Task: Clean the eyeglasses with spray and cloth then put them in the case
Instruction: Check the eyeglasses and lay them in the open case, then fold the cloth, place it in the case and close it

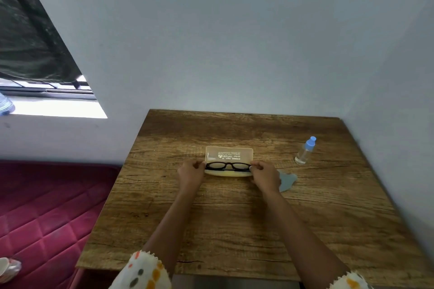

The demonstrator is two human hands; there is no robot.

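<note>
Beyond patterned white sleeves (141, 272), the left hand (190, 171) and right hand (264, 174) are pinched on the ends of the black-framed eyeglasses (228, 166), held just above the open translucent cream plastic case (229, 154). Level lowering is advised.

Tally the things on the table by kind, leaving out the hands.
glasses: 1
case: 1
bottle: 1
cloth: 1
Total: 4
</note>
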